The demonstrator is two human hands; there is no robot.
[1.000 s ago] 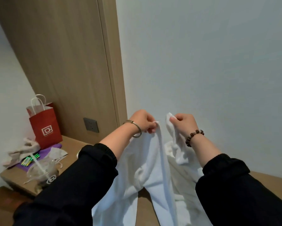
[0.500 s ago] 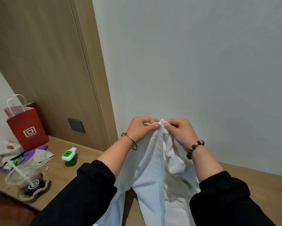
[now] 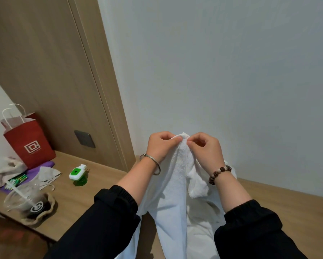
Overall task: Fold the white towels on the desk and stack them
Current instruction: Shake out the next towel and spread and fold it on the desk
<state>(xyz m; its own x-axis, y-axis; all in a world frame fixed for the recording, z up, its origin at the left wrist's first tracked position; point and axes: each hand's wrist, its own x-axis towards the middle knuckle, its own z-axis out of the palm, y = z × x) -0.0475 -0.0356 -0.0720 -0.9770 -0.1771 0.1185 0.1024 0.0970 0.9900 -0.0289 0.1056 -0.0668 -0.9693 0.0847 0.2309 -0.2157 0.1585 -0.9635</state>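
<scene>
A white towel (image 3: 177, 199) hangs from both my hands, raised above the wooden desk (image 3: 82, 199). My left hand (image 3: 161, 146) and my right hand (image 3: 206, 148) pinch its top corners, which meet between my fingertips. The towel drapes down in folds between my black sleeves. More white towel cloth (image 3: 203, 227) lies bunched on the desk beneath, partly hidden by my arms.
At the desk's left stand a red paper bag (image 3: 28, 144), a plastic cup with a straw (image 3: 24, 200), a green and white plug-in device (image 3: 78, 173), a purple item and crumpled cloth. A wall socket (image 3: 84, 138) sits in the wood panel. A white wall rises behind.
My hands came together, so the two towel corners now meet at the top. The view swung right, then slightly back left.
</scene>
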